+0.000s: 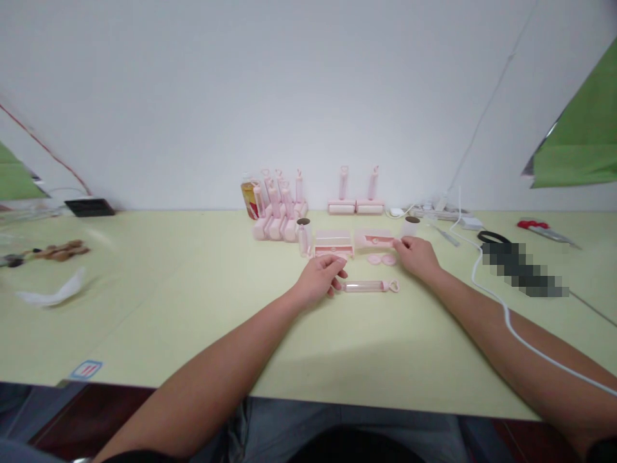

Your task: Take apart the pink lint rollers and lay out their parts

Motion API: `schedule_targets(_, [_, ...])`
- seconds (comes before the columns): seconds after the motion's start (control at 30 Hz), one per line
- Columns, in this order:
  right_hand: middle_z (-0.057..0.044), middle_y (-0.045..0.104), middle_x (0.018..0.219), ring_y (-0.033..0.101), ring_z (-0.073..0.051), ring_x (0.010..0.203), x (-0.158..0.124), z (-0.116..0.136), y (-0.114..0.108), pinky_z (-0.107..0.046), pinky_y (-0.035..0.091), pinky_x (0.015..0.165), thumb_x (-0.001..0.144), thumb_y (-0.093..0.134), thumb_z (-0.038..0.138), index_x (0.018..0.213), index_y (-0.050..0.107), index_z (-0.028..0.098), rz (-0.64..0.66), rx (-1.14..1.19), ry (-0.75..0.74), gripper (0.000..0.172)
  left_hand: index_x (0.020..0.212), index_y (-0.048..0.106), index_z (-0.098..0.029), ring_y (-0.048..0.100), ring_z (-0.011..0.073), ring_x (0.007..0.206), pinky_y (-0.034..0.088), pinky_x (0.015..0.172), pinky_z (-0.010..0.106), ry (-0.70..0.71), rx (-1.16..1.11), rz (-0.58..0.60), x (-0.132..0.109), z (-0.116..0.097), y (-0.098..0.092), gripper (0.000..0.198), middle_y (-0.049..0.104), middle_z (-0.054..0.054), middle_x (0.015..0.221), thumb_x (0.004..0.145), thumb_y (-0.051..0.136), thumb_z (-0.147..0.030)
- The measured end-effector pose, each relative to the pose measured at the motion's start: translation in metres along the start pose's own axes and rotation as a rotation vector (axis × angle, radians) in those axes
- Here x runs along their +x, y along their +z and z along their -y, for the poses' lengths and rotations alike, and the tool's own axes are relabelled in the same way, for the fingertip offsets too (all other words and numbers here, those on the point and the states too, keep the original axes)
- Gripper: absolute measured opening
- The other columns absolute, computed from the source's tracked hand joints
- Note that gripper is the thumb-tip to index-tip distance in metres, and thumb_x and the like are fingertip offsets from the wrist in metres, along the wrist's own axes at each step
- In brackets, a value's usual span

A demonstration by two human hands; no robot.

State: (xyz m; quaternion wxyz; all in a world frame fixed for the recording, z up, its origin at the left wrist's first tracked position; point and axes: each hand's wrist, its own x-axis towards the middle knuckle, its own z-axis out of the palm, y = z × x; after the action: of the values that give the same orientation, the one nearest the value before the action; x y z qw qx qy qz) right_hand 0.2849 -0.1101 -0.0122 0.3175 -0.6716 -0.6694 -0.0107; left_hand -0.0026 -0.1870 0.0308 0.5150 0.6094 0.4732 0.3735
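My left hand (319, 280), fingers apart and slightly bent, hovers by or rests near the left end of a clear-tubed pink handle (369, 287) with a heart-shaped loop. Whether its fingertips touch the handle is unclear. Just beyond it lies an open pink lint roller case (333, 251). The thumb and fingers of my right hand (418, 256) pinch the right end of a second pink lint roller case (376, 241). Two round pink end pieces (382, 260) lie between my hands. Paper rolls with dark cores stand on both sides, one on the left (303, 222), another on the right (411, 226).
Several assembled pink lint rollers (276, 225) stand at the back left beside a bottle (250, 198); two more (355, 206) are by the wall. To the right are a white cable (504, 315), a knife-like tool (448, 236) and red-handled scissors (533, 225).
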Motion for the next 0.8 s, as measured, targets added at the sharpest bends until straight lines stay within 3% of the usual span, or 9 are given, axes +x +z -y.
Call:
schedule_targets(0.2, [-0.012,0.069,0.076,0.057,-0.020,0.068,-0.001,0.006,0.000,-0.029,0.028,0.057,0.094,0.034,0.052,0.073,0.068,0.018,0.158,-0.214,0.056,0.053,0.092,0.062,-0.015,0.057,0.0086,0.055,0.039,0.042,0.018,0.033,0.060,-0.004,0.001,0.004,0.000,0.029,0.065,0.004,0.084,0.086,0.056,-0.044])
schedule_targets(0.37, [-0.014,0.072,0.089,0.063,-0.023,0.078,0.000,0.009,-0.002,-0.029,0.036,0.062,0.094,0.033,0.052,0.083,0.072,0.018,0.245,-0.274,0.096,0.053,0.088,0.064,-0.014,0.055,0.0086,0.056,0.042,0.053,0.021,0.169,0.233,-0.013,-0.001,0.007,0.000,0.025,0.064,0.001,0.077,0.086,0.056,-0.039])
schedule_targets(0.8, [-0.016,0.073,0.093,0.066,-0.027,0.086,0.000,0.014,-0.005,-0.031,0.043,0.066,0.090,0.041,0.050,0.088,0.075,0.017,0.387,-0.300,0.120,0.047,0.096,0.069,-0.017,0.060,0.0155,0.076,0.044,0.069,0.027,0.317,0.649,-0.035,-0.009,0.003,0.000,0.026,0.070,0.003,0.090,0.088,0.053,-0.036])
